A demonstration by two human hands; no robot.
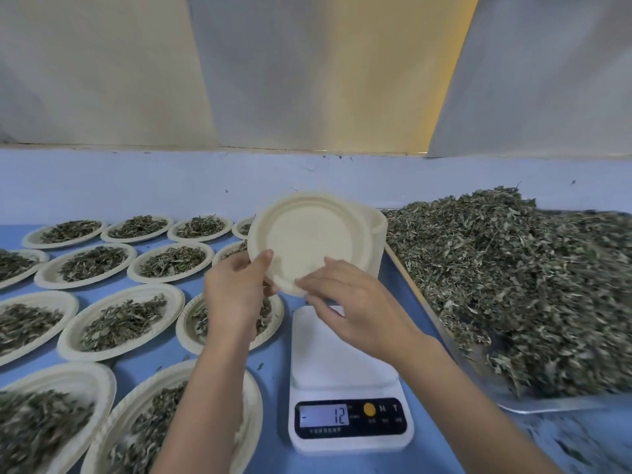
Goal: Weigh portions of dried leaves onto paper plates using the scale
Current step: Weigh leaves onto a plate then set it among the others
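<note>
Nearest, at 6 o'clock, sits the white plastic kitchen scale [347, 371]. Its smooth platform is bare and its display [324, 415] reads minus 12. From 7 to 10 o'clock of it, filled paper plates [119, 323] lie in rows on the blue table [277, 371], each loosely heaped.

Just above the platform's far edge, both hands hold an empty paper plate [307, 237]. The left hand [236, 292] grips its rim at 7 o'clock, thumb on the upper face. The right hand [352, 302] pinches the near rim at 5 o'clock. The plate is round, so it has no long axis. It is stiff, matte, cream pulp with a moulded raised rim, tilted so its face turns toward the camera. The near rim looks doubled; whether a second plate clings beneath I cannot tell.

The platform lies at 6 o'clock from the grip, almost straight below, with the right hand nearer. The coming move is probably a short lowering and levelling.

Beyond, at 2 o'clock of the held plate, stands a stack of spare plates [378, 230]. At 3 o'clock a metal tray [554, 407] carries a mound of dried leaves [513, 285], crumbly, grey-green and stemmy.
</note>
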